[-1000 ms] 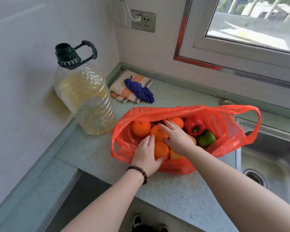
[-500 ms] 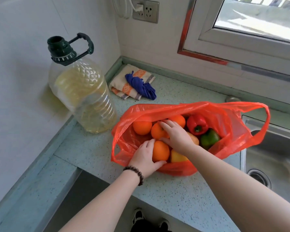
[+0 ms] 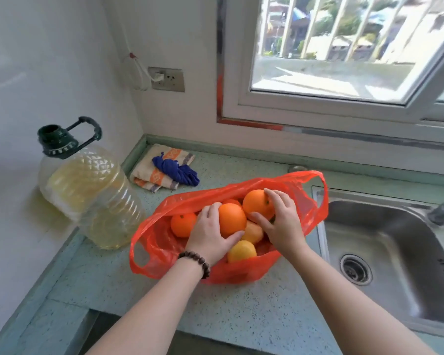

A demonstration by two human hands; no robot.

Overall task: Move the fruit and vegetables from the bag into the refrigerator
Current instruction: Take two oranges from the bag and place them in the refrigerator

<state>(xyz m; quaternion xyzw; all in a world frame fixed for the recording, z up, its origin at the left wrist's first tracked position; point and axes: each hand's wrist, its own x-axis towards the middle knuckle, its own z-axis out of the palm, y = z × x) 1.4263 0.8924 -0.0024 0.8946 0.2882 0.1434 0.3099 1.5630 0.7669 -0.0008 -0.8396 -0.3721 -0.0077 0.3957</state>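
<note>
- Both hands are inside the open mouth of a thin red-orange plastic carrier bag (image 3: 303, 201), each curled round a round orange fruit.
- The left hand (image 3: 208, 234), with a dark beaded bracelet (image 3: 195, 262) at the wrist, grips the nearer orange (image 3: 231, 219) from its left side, fingers over the top and thumb underneath.
- The right hand (image 3: 282, 224) grips the farther orange (image 3: 257, 203) from its right side, fingers spread over the top and thumb below; this orange's stem dimple faces to the right, towards the fingers.
- Both forearms reach in from the lower edge of the view and converge on the bag.
- The two held oranges touch one another and sit above the rest of the fruit.
- A smaller orange (image 3: 182, 224) lies in the left part of the bag, its stem end facing up.
- A yellow-orange fruit (image 3: 242, 251) lies at the near rim, and a paler orange fruit (image 3: 254, 230) sits between the hands.
- The bag rests on a speckled pale green table (image 3: 241, 311), its long axis running from near left to far right, one handle loop at each end.
- A large clear plastic oil jug with a dark green cap and handle (image 3: 92, 196) stands upright left of the bag.
- A folded striped cloth (image 3: 154, 172) with a blue knotted rag (image 3: 176, 170) on it lies in the far corner.
- A steel sink (image 3: 395, 252) lies just right of the bag.
</note>
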